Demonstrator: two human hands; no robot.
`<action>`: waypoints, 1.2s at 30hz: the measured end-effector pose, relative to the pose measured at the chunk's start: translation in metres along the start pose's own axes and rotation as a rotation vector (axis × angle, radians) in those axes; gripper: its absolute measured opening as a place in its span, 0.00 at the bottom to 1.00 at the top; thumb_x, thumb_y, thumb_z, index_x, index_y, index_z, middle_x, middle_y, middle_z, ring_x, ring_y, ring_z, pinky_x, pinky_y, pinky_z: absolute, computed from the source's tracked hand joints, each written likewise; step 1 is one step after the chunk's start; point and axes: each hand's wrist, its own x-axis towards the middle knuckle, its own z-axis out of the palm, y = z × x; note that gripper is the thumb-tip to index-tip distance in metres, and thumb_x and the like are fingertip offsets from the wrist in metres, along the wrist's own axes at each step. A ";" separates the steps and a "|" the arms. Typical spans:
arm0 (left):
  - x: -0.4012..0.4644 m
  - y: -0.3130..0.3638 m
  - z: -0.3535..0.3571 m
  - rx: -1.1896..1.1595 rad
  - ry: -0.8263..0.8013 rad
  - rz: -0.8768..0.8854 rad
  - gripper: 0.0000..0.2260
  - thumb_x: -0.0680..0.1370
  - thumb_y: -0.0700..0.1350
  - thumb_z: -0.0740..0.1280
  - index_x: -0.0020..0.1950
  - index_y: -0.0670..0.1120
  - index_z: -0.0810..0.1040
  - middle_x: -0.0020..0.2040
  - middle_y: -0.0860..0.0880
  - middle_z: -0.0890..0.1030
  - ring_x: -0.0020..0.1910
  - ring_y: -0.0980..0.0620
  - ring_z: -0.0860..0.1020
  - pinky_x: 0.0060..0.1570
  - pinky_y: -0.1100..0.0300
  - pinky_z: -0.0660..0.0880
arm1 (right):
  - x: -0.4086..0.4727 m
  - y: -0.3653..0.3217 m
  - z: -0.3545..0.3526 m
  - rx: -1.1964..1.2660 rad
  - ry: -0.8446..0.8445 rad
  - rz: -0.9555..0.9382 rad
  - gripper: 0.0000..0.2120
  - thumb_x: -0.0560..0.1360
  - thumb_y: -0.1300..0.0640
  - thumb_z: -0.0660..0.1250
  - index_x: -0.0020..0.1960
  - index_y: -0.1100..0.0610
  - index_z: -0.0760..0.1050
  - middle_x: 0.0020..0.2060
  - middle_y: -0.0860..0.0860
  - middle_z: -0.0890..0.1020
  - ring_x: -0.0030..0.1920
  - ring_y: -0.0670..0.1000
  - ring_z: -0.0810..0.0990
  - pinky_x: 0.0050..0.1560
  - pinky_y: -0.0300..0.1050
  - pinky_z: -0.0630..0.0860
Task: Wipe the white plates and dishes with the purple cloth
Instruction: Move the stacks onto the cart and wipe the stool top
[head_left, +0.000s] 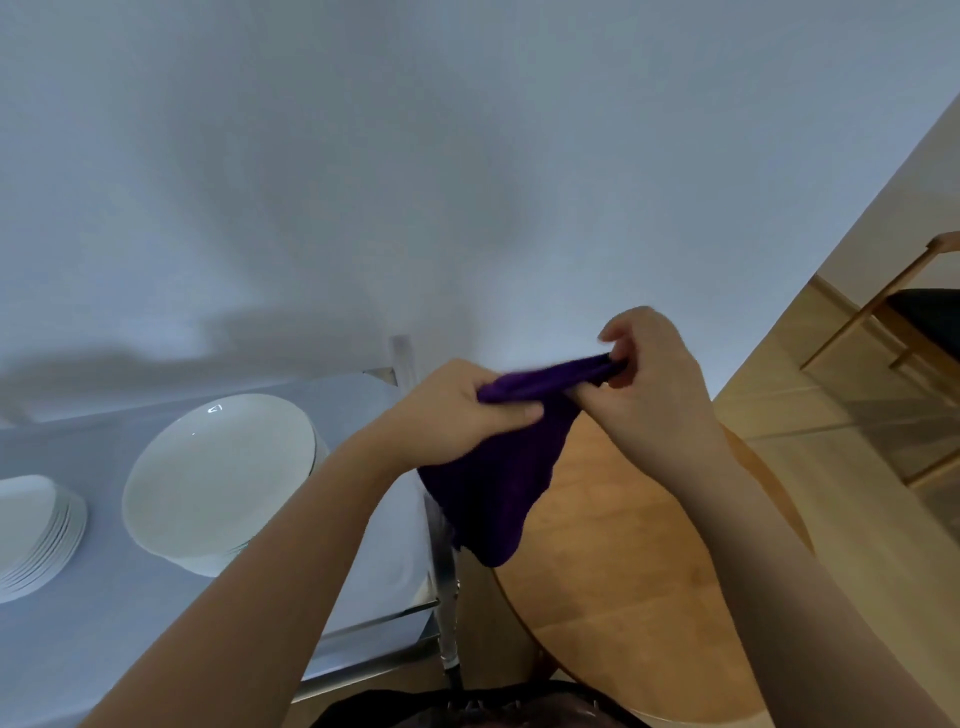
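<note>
Both my hands hold the purple cloth (491, 488) up in the air, past the right end of the table. My left hand (457, 410) grips its top edge at the left, and my right hand (649, 374) pinches the same edge at the right, so the edge is stretched between them. The rest of the cloth hangs down below my hands. A stack of round white plates (218, 478) stands on the table to the left. A second stack of white dishes (36, 535) sits at the far left edge, partly cut off.
The table (104, 649) has a pale blue-grey top and a metal frame, against a white wall. A round wooden stool or table (639, 597) is below my hands on the wooden floor. A wooden chair (914, 322) stands at the right.
</note>
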 end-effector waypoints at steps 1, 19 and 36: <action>0.003 0.008 -0.002 -0.122 -0.006 -0.011 0.09 0.71 0.52 0.71 0.40 0.47 0.83 0.38 0.46 0.84 0.38 0.48 0.82 0.39 0.59 0.78 | -0.002 0.004 -0.001 0.217 0.016 0.080 0.22 0.63 0.47 0.74 0.49 0.35 0.65 0.47 0.42 0.72 0.45 0.36 0.75 0.42 0.27 0.73; 0.020 -0.082 0.040 -1.379 0.048 -0.692 0.39 0.68 0.66 0.66 0.60 0.33 0.71 0.54 0.33 0.81 0.51 0.35 0.81 0.47 0.45 0.77 | -0.049 0.024 0.026 1.384 -0.356 0.793 0.14 0.63 0.55 0.76 0.45 0.62 0.82 0.41 0.57 0.84 0.42 0.54 0.84 0.38 0.45 0.80; -0.011 -0.078 0.019 -0.485 0.376 -0.293 0.12 0.74 0.39 0.70 0.54 0.54 0.79 0.49 0.49 0.82 0.49 0.49 0.80 0.42 0.61 0.79 | -0.017 0.042 0.021 0.496 -0.420 0.859 0.11 0.73 0.63 0.69 0.54 0.61 0.76 0.46 0.56 0.83 0.49 0.56 0.81 0.44 0.47 0.79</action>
